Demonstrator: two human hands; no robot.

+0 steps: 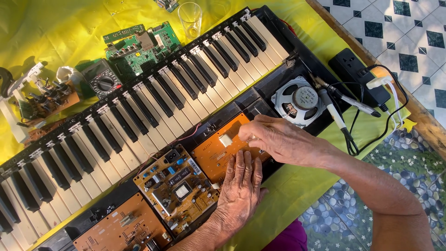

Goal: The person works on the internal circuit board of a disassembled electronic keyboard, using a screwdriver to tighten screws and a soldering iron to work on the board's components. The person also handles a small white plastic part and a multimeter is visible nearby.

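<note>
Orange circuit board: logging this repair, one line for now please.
left hand: flat on orange circuit board | right hand: pinching white connector | keyboard: opened

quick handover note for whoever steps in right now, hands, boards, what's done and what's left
Left hand: flat, palm down on the orange circuit board, steadying it.
Right hand: fingers pinching a small white piece at the board's upper face.
The board lies in the opened keyboard, beside the populated board and the speaker. A soldering iron rests by the power strip.
Done: casing open, boards exposed.
Left: the white piece is not yet released; whether it is seated cannot be told.
</note>
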